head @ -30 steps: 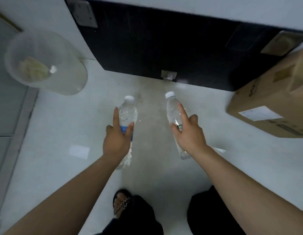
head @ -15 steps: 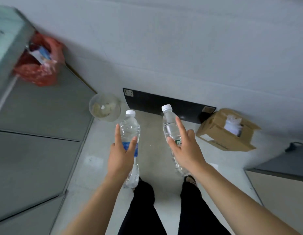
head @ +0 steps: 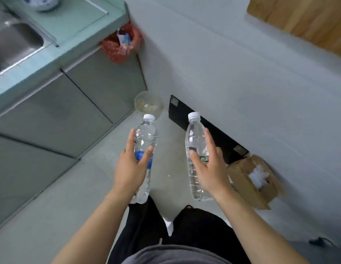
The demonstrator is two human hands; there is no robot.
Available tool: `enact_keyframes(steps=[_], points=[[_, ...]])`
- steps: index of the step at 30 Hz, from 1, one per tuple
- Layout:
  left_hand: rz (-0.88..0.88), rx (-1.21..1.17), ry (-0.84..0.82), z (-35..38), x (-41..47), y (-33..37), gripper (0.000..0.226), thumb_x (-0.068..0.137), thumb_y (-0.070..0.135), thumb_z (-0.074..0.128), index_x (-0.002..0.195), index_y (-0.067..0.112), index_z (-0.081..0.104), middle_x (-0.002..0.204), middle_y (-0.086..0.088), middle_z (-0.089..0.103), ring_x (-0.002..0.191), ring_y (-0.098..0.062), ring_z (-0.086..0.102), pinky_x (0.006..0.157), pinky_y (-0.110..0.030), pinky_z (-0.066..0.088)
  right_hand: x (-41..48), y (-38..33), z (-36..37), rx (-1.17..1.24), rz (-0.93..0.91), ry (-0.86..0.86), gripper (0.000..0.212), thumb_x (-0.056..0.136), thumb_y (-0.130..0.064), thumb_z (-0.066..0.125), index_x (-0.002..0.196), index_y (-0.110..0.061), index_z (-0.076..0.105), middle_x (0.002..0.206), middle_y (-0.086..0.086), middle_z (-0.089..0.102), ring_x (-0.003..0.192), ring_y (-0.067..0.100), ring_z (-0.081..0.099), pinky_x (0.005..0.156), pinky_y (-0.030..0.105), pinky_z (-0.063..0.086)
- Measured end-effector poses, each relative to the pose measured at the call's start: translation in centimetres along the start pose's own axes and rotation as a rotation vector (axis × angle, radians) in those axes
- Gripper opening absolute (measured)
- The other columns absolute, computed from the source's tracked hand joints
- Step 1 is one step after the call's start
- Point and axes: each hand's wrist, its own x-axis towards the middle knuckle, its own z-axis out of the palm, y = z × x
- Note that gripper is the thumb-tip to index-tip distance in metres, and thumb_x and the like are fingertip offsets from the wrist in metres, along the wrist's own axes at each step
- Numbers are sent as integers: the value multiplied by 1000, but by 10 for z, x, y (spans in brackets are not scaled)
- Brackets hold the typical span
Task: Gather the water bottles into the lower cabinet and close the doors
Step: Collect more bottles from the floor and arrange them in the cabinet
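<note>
My left hand (head: 130, 169) grips a clear water bottle with a blue label (head: 145, 137) around its middle, cap pointing away from me. My right hand (head: 208, 169) grips a second clear bottle with a green label (head: 194, 134) the same way. Both bottles are held out in front of me above the floor, a short gap between them. The grey lower cabinet doors (head: 51, 119) under the counter stand shut to my left.
A counter with a steel sink (head: 15, 40) runs along the left. A red bag (head: 120, 48) hangs at its end. A clear plastic bowl (head: 148, 104), a black panel (head: 213, 134) against the wall and an open cardboard box (head: 251, 180) sit on the floor ahead.
I have stood up from near the floor with both bottles still in my hands. The view rose, bringing the counter, sink and cabinet doors into sight on the left.
</note>
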Motion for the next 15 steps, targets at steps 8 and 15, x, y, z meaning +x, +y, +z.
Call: enact_keyframes(steps=[8, 15], points=[[-195, -115, 345, -49, -87, -63, 71, 83, 55, 52, 140, 53, 9, 81, -7, 58, 71, -23, 53, 66, -34, 43, -38, -39, 52, -136, -231, -380, 65, 93, -36, 48, 145, -42, 10, 131, -5, 37, 91, -7, 38, 84, 5, 29], [-436, -83, 587, -119, -196, -130, 70, 84, 59, 48, 141, 52, 8, 89, -7, 56, 78, -29, 56, 65, -33, 41, -115, -76, 136, -207, -393, -668, 66, 91, -38, 51, 142, -49, 12, 134, -4, 35, 111, 5, 37, 95, 25, 27]])
